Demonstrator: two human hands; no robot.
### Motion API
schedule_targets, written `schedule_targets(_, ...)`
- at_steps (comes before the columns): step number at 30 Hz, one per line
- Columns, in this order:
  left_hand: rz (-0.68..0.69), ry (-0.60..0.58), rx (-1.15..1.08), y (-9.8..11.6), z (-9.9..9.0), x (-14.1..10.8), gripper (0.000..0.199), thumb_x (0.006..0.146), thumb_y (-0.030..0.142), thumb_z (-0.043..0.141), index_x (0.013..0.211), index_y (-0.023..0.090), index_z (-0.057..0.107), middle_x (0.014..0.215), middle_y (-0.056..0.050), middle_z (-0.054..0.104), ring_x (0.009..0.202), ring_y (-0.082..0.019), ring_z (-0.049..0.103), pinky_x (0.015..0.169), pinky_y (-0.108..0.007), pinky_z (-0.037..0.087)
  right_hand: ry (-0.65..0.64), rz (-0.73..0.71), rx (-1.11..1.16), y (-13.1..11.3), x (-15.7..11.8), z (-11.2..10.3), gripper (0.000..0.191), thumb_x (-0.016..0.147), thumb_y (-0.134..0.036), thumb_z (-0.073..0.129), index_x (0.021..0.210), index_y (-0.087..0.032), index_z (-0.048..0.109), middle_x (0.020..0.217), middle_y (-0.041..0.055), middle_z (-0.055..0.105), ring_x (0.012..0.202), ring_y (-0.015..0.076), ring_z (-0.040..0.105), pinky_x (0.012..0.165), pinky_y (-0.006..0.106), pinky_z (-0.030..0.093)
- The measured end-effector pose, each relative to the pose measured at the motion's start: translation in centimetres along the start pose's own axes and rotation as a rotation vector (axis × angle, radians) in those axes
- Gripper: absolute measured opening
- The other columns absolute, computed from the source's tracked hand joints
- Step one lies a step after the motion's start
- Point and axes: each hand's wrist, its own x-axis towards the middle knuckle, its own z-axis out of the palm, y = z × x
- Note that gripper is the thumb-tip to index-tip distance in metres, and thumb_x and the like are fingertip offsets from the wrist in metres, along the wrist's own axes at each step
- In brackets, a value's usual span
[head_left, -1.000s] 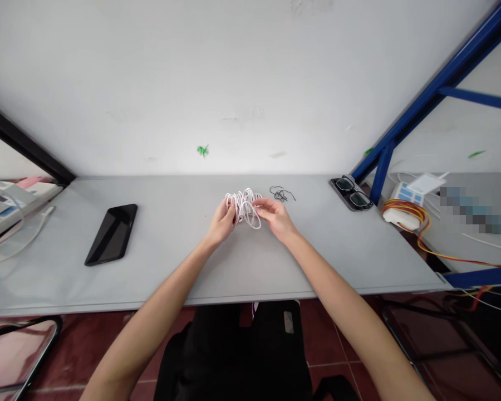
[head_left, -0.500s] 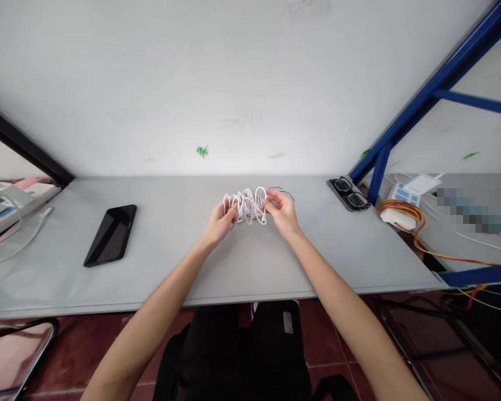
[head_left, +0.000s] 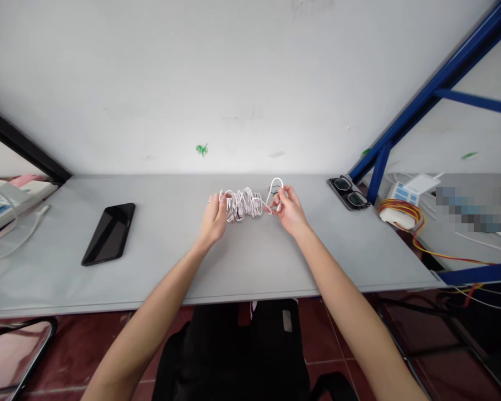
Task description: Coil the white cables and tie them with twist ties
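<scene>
A white cable, bunched in many loose loops, lies between my hands on the grey table. My left hand is closed on the cable at the left end of the bundle. At the other end, my right hand pinches a length of the same cable, which stands out in a raised loop above the fingers. A thin dark wire shows behind my right hand, partly hidden by it.
To the left lies a black smartphone. Eyeglasses rest on a dark flat case at the right, near a blue metal frame. Past that frame are a white power strip and a red-yellow cable coil. A white wall closes off the back.
My right hand has moved right, drawing a loop of the cable away from the bundle. My left hand has shifted slightly left, and the bundle is a little more stretched.
</scene>
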Motion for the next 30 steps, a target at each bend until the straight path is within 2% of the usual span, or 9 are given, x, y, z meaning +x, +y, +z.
schedule_targets(4,0.17,-0.016,0.266,0.3,-0.5,0.1,0.046,0.101,0.044,0.025,0.11,0.02,0.063,0.098,-0.012,0.061,0.098,-0.026,0.051,0.088,-0.038,0.039,0.014,-0.084,-0.107,-0.1,-0.1,0.1,0.045,0.075,-0.06,0.069,0.085,-0.025,0.042,0.064,-0.0078,0.047,0.059,0.0099,0.055,0.066,0.029,0.052)
schedule_targets(7,0.214,0.07,0.404,0.3,-0.9,0.1,0.043,0.101,0.04,0.027,0.115,0.019,0.063,0.1,-0.013,0.058,0.099,-0.027,0.05,0.091,-0.04,0.036,0.042,-0.154,-0.045,0.0,0.0,0.1,0.043,0.079,-0.06,0.067,0.085,-0.026,0.041,0.057,-0.0093,0.041,0.058,0.0104,0.053,0.066,0.028,0.051)
schedule_targets(9,0.208,0.13,0.413,0.2,-1.1,0.2,0.044,0.1,0.042,0.028,0.112,0.019,0.063,0.097,-0.013,0.058,0.097,-0.027,0.051,0.091,-0.04,0.036,0.072,-0.161,0.038,-0.2,0.2,-0.2,0.044,0.078,-0.059,0.068,0.083,-0.026,0.04,0.052,-0.0107,0.033,0.05,0.0088,0.045,0.058,0.024,0.047)
schedule_targets(11,0.152,0.15,0.336,0.2,-1.5,0.4,0.046,0.1,0.047,0.027,0.104,0.019,0.064,0.088,-0.01,0.057,0.091,-0.025,0.052,0.086,-0.037,0.038,0.114,-0.163,0.097,-0.7,0.4,-0.6,0.044,0.078,-0.056,0.07,0.081,-0.026,0.039,0.052,-0.0112,0.029,0.043,0.007,0.033,0.047,0.02,0.037)
schedule_targets(15,-0.12,0.094,-0.003,-0.1,-2.1,1.0,0.059,0.097,0.059,0.021,0.094,0.018,0.063,0.068,-0.003,0.045,0.064,-0.017,0.045,0.064,-0.03,0.04,0.138,-0.144,0.195,-1.9,0.5,-1.4,0.031,0.086,-0.046,0.066,0.078,-0.023,0.045,0.05,-0.0102,0.026,0.041,0.0063,0.023,0.04,0.019,0.022)
schedule_targets(18,-0.215,0.077,-0.253,-0.8,-2.5,1.4,0.061,0.097,0.059,0.021,0.09,0.016,0.064,0.066,-0.001,0.04,0.056,-0.014,0.038,0.053,-0.027,0.035,0.121,-0.107,0.276,-2.6,0.4,-1.8,0.023,0.093,-0.036,0.057,0.076,-0.021,0.052,0.048,-0.0093,0.025,0.041,0.0062,0.021,0.04,0.019,0.023)
schedule_targets(22,-0.251,0.033,-0.235,-1.0,-3.2,1.7,0.051,0.095,0.054,0.036,0.088,0.016,0.068,0.069,-0.002,0.044,0.059,-0.012,0.041,0.054,-0.024,0.037,0.125,-0.139,0.315,-3.1,0.4,-2.1,0.023,0.094,-0.031,0.055,0.074,-0.019,0.054,0.049,-0.0084,0.028,0.041,0.0059,0.024,0.041,0.019,0.026)
schedule_targets(26,-0.237,0.036,-0.187,-0.3,-4.0,1.8,0.043,0.091,0.056,0.049,0.083,0.017,0.065,0.064,0.0,0.042,0.057,-0.011,0.04,0.052,-0.022,0.035,0.115,-0.234,0.276,-3.2,0.5,-2.3,0.022,0.09,-0.037,0.064,0.077,-0.02,0.057,0.05,-0.0085,0.033,0.043,0.0058,0.031,0.044,0.019,0.031)
schedule_targets(30,-0.219,0.026,-0.328,-0.1,-4.6,2.0,0.044,0.089,0.058,0.054,0.071,0.017,0.051,0.06,0.002,0.038,0.05,-0.008,0.035,0.047,-0.02,0.031,0.175,-0.351,0.202,-3.1,0.8,-2.7,0.032,0.081,-0.048,0.072,0.077,-0.021,0.055,0.052,-0.0074,0.043,0.049,0.0071,0.044,0.051,0.021,0.038)
